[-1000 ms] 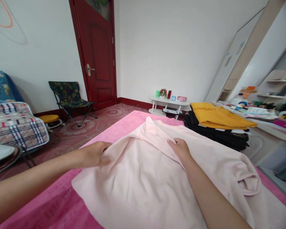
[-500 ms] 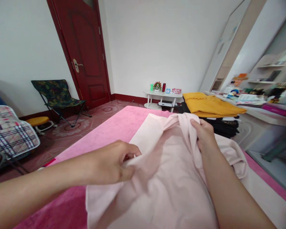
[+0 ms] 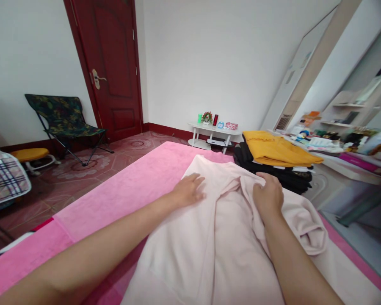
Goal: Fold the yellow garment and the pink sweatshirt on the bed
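On the pink cover (image 3: 123, 186), the pale shirt (image 3: 238, 237) had just flattened, seemingly neater, under my spread left hand (image 3: 189, 190), though I couldn't tell whether my curled right hand (image 3: 269, 195) gripped it.

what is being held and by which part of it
The right hand holds the pale pink garment by a bunched fold near its far edge; the left hand lies open on it, not gripping.

Left grip (image 3: 189, 191): you've let go of the pinched edge; your fingers now spread, nearer mid-frame.
Pale pink garment (image 3: 179, 239): left side now flatter, raised fold by your right grip (image 3: 269, 196) lowered.
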{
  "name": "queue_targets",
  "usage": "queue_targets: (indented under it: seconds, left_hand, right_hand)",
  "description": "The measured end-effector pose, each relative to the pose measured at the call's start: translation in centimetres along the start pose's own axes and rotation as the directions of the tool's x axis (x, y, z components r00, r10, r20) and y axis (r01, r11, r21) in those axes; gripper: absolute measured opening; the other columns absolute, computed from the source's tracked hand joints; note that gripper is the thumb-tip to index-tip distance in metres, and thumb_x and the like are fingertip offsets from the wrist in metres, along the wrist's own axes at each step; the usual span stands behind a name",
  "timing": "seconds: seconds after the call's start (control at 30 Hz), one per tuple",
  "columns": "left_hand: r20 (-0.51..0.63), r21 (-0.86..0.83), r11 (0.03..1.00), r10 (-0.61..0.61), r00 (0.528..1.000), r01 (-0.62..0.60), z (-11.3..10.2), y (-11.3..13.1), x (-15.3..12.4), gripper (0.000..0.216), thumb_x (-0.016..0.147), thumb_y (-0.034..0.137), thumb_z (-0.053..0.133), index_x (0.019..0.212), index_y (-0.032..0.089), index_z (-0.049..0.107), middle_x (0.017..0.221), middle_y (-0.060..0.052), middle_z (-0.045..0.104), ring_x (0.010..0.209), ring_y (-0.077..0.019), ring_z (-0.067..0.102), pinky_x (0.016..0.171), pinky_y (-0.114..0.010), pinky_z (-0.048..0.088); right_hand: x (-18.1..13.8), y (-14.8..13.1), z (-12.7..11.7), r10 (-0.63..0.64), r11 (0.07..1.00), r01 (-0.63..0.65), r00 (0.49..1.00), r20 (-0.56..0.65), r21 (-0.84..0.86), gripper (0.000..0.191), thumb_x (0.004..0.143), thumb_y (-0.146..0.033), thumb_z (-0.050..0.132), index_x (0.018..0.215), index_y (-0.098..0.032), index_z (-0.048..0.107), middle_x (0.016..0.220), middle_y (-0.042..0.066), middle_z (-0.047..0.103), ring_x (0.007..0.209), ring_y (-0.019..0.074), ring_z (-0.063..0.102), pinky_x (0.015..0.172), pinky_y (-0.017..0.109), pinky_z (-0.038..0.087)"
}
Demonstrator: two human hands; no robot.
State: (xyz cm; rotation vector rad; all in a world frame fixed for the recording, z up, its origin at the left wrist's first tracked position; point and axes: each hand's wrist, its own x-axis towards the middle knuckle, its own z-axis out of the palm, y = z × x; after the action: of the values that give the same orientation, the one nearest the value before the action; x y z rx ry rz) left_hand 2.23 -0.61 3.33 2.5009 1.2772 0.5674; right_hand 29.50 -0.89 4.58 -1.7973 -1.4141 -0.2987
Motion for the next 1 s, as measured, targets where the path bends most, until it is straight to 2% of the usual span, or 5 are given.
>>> queue_targets:
  seconds: [0.1, 0.33, 0.5, 0.7, 1.0]
  left_hand:
    - [0.082, 0.172, 0.984, -0.056, 0.995, 0.042, 2.5, -2.1, 0.3, 0.066, 0.091, 0.057, 0.029, 0.143, 0.017, 0.031, 0.152, -0.015, 0.020, 0.140, -0.0322, 0.012, 0.112, -0.052, 0.012]
    - [0.049, 0.216, 0.975, -0.060, 0.997, 0.048, 3.3, -2.0, 0.1, 0.065, 0.092, 0.056, 0.021, 0.144, 0.019, 0.030, 0.153, -0.016, 0.016, 0.140, -0.0336, 0.010, 0.111, -0.054, 0.009]
    - [0.045, 0.215, 0.973, -0.092, 0.995, 0.080, 2.7, -1.7, 0.0, 0.062, 0.092, 0.053, 0.022, 0.144, 0.020, 0.031, 0.152, -0.015, 0.016, 0.141, -0.0316, 0.011, 0.112, -0.053, 0.009]
    - [0.046, 0.216, 0.971, -0.115, 0.992, 0.103, 2.8, -1.8, 0.1, 0.063, 0.091, 0.053, 0.023, 0.144, 0.020, 0.030, 0.153, -0.013, 0.016, 0.141, -0.0304, 0.009, 0.112, -0.052, 0.007]
    - [0.046, 0.207, 0.973, -0.113, 0.992, 0.102, 3.4, -2.4, 0.2, 0.061, 0.091, 0.054, 0.023, 0.144, 0.024, 0.030, 0.153, -0.009, 0.019, 0.141, -0.0285, 0.011, 0.112, -0.050, 0.008]
  right_hand:
    - [-0.6, -3.4, -0.4, -0.107, 0.940, 0.105, 0.994, -0.010, 0.325, 0.030, 0.073, -0.021, 0.050, 0.100, -0.018, 0.064, 0.111, 0.011, 0.061, 0.106, 0.0258, 0.054, 0.093, 0.041, 0.042]
    - [1.6, -9.2, 6.8, -0.037, 0.677, -0.438, 0.782, 0.622, 0.591, 0.030, 0.065, -0.031, 0.064, 0.091, -0.015, 0.067, 0.094, 0.008, 0.068, 0.087, 0.0215, 0.063, 0.075, 0.035, 0.052]
    - [4.0, -9.5, 14.4, -0.251, 0.936, 0.023, 0.743, 0.621, 0.352, 0.046, 0.086, -0.035, 0.044, 0.129, -0.019, 0.052, 0.135, 0.010, 0.051, 0.124, 0.0238, 0.046, 0.101, 0.043, 0.039]
    - [5.0, -9.2, 20.0, -0.185, 0.932, 0.356, 0.617, 0.765, -0.063, 0.058, 0.092, -0.053, 0.022, 0.146, -0.031, 0.023, 0.155, 0.001, 0.009, 0.142, 0.0282, 0.006, 0.108, 0.063, 0.005]
    - [3.7, -9.4, 16.9, -0.169, 0.918, 0.394, 0.497, 0.851, -0.048, 0.065, 0.093, -0.052, 0.022, 0.148, -0.018, 0.014, 0.155, 0.010, 0.002, 0.142, 0.0282, 0.002, 0.111, 0.055, 0.009]
